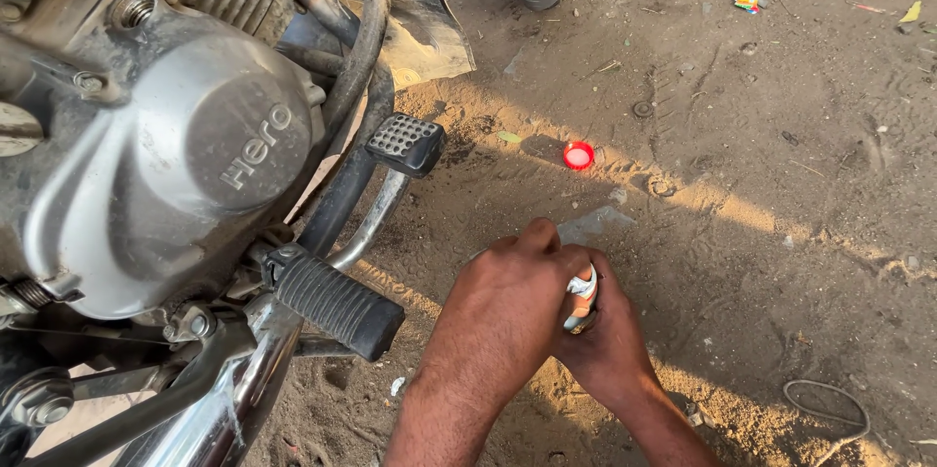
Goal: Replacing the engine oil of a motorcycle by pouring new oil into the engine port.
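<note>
Both my hands meet low over the sandy ground, just right of a motorcycle engine. My left hand (512,296) lies on top, fingers closed around a small object wrapped in white material (583,286). My right hand (610,345) cups the same small object from below and behind; a dark metallic bit shows at its lower end. What the object is cannot be told. A red bottle cap (579,156) lies on the dirt beyond my hands.
The grey engine cover (195,155) fills the left. A ribbed black footpeg (337,303) and a studded brake pedal (407,143) jut toward my hands. Chrome exhaust pipe (210,408) runs at the bottom left. A wire loop (830,408) lies at the lower right.
</note>
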